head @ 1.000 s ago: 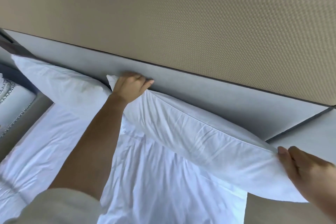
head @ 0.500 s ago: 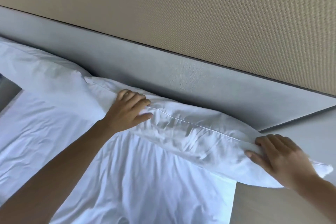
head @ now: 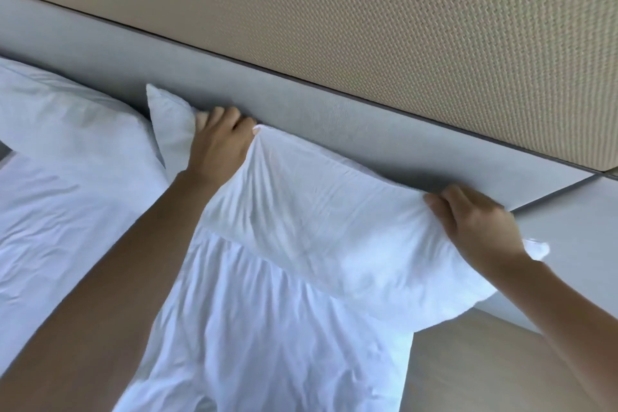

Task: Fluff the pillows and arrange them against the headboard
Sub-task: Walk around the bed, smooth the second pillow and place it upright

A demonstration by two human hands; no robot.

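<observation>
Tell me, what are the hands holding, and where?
Both grip the soft white fabric pillow by its top edge: the left hand near the left corner, the right hand near the right end.

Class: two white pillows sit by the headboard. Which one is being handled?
The right-hand pillow: the left hand and right hand both grip its upper edge. The other pillow, further left, lies untouched.
</observation>
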